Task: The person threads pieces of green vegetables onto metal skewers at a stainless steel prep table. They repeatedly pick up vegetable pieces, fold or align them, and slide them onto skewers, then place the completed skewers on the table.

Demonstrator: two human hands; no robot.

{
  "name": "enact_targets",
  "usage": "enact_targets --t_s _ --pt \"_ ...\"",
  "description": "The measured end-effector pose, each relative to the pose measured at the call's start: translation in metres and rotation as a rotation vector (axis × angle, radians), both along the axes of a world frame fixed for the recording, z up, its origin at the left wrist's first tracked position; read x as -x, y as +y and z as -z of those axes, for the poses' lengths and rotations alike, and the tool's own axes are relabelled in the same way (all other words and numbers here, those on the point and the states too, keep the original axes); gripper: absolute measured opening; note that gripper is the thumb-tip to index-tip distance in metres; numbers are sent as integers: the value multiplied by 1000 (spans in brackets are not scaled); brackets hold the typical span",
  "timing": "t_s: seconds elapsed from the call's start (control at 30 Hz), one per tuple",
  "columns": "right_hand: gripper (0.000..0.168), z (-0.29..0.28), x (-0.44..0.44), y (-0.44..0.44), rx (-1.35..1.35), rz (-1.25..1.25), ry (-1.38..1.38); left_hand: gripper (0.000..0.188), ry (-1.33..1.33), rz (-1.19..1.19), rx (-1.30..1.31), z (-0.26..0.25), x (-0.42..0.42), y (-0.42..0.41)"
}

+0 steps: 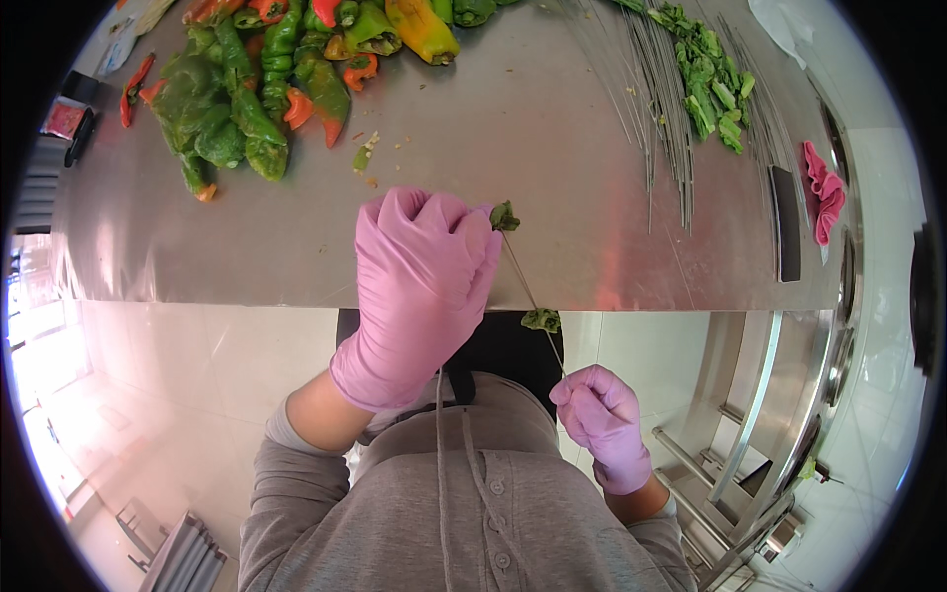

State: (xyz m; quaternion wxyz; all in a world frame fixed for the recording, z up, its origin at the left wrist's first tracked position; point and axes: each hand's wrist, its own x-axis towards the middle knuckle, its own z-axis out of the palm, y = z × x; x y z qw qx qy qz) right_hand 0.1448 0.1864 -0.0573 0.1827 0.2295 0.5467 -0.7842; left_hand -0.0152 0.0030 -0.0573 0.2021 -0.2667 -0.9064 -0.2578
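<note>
My left hand (425, 285), in a pink glove, is curled over the table's front edge. A small green pepper or leaf piece (505, 216) pokes out at its thumb side; the fingers hide the rest. My right hand (601, 429), gloved too, pinches the lower end of a thin metal skewer (519, 270) in front of my body. The skewer slants up and left to the piece at my left hand. Partway along it sits a second dark green piece (541, 320), threaded on.
Green, orange and yellow peppers (277, 96) are heaped at the back left of the metal table (473, 133). Loose skewers (669, 126) and bundled green pieces (714, 89) lie at the back right. A dark flat bar (784, 222) and a pink cloth (823, 192) rest near the right edge.
</note>
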Motion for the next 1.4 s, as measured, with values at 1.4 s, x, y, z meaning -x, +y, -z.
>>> enact_targets --t_s 1.4 --pt "18 -2 21 -12 183 105 -72 43 17 187 -7 2 -5 -4"
